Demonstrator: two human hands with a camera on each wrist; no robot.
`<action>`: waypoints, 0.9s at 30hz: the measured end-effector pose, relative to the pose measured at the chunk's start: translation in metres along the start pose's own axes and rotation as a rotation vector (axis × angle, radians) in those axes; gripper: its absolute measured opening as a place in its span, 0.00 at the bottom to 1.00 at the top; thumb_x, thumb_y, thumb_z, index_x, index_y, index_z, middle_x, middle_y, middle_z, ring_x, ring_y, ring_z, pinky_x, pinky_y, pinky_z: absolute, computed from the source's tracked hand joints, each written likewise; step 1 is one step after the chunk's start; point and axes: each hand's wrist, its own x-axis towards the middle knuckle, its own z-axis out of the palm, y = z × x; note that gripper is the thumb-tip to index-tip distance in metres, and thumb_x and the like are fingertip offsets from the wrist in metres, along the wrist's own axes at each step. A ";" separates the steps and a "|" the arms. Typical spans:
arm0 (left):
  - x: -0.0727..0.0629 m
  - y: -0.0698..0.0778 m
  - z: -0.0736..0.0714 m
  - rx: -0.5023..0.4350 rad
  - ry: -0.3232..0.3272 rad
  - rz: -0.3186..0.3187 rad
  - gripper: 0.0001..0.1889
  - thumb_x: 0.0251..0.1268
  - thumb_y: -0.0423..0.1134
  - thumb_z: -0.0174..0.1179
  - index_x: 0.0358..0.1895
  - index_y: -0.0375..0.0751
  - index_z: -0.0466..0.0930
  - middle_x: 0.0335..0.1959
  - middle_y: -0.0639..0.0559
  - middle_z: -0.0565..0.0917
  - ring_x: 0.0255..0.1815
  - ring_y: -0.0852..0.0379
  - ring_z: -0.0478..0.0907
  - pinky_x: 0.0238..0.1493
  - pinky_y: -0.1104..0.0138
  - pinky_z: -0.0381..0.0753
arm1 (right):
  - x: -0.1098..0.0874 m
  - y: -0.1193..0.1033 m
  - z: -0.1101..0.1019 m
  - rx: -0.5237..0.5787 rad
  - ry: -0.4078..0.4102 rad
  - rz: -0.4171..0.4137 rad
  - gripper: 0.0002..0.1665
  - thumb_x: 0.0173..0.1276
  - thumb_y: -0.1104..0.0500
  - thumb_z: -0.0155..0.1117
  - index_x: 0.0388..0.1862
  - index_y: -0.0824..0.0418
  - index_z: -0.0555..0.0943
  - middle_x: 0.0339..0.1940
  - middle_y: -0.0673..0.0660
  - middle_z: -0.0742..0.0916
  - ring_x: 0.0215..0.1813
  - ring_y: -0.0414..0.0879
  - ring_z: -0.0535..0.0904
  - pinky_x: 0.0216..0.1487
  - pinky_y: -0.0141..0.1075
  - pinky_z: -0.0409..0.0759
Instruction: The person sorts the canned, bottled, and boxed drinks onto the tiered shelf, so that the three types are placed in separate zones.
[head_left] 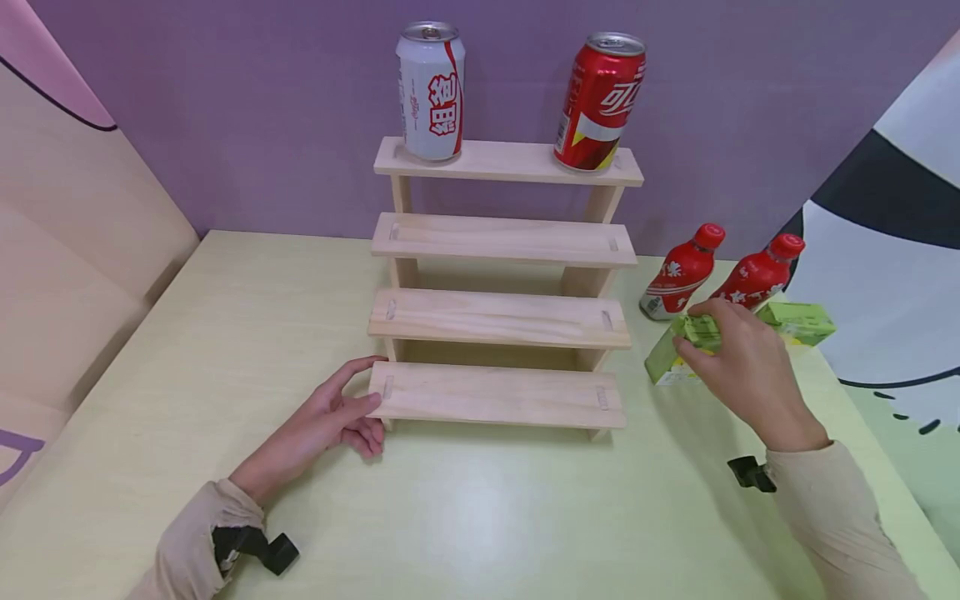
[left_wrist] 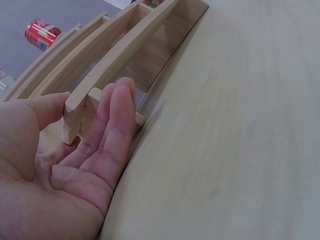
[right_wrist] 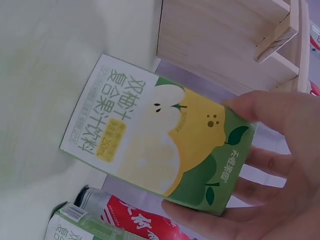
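A four-tier wooden stand (head_left: 495,393) stands mid-table against the back. My left hand (head_left: 330,417) pinches the left end of its lowest step, thumb at the front edge and a finger behind. In the left wrist view, the other fingers of the left hand (left_wrist: 95,155) extend beside and below the step. To the right of the stand, my right hand (head_left: 750,371) grips a green juice carton (head_left: 662,360) near its top, thumb and fingers on opposite sides. The right wrist view shows the printed fruit front of the carton (right_wrist: 155,135).
On the top step stand a white can (head_left: 431,100) at left and a red can (head_left: 600,108) at right. Two red-capped bottles (head_left: 678,275) and a second green carton (head_left: 798,321) stand near the table's right edge. A purple wall (head_left: 300,125) closes off the back.
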 end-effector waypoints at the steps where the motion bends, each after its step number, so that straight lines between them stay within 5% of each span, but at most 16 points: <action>1: 0.000 0.000 0.000 0.000 -0.001 -0.002 0.30 0.79 0.43 0.52 0.77 0.54 0.49 0.32 0.35 0.85 0.32 0.45 0.85 0.38 0.52 0.88 | -0.002 0.000 0.000 0.006 0.001 -0.006 0.26 0.62 0.61 0.70 0.57 0.69 0.76 0.51 0.70 0.82 0.46 0.65 0.78 0.40 0.63 0.79; 12: 0.001 -0.001 0.003 -0.021 -0.020 0.006 0.30 0.79 0.42 0.52 0.77 0.53 0.49 0.32 0.35 0.85 0.32 0.45 0.85 0.38 0.52 0.87 | -0.009 -0.024 -0.018 0.042 0.171 -0.065 0.24 0.62 0.58 0.70 0.56 0.66 0.78 0.51 0.67 0.83 0.49 0.63 0.78 0.40 0.62 0.79; 19: -0.001 0.001 0.000 -0.010 -0.016 0.001 0.31 0.79 0.43 0.52 0.77 0.53 0.49 0.32 0.33 0.84 0.33 0.43 0.85 0.38 0.50 0.87 | -0.010 -0.036 -0.024 0.091 0.335 -0.154 0.24 0.58 0.62 0.73 0.54 0.64 0.81 0.51 0.62 0.84 0.55 0.58 0.78 0.46 0.46 0.74; 27: 0.000 0.000 -0.001 -0.009 -0.026 0.004 0.30 0.79 0.43 0.51 0.77 0.54 0.49 0.33 0.33 0.84 0.32 0.43 0.85 0.37 0.50 0.87 | -0.019 -0.045 -0.029 0.128 0.398 -0.153 0.25 0.58 0.62 0.73 0.56 0.63 0.82 0.55 0.62 0.84 0.58 0.58 0.78 0.51 0.24 0.67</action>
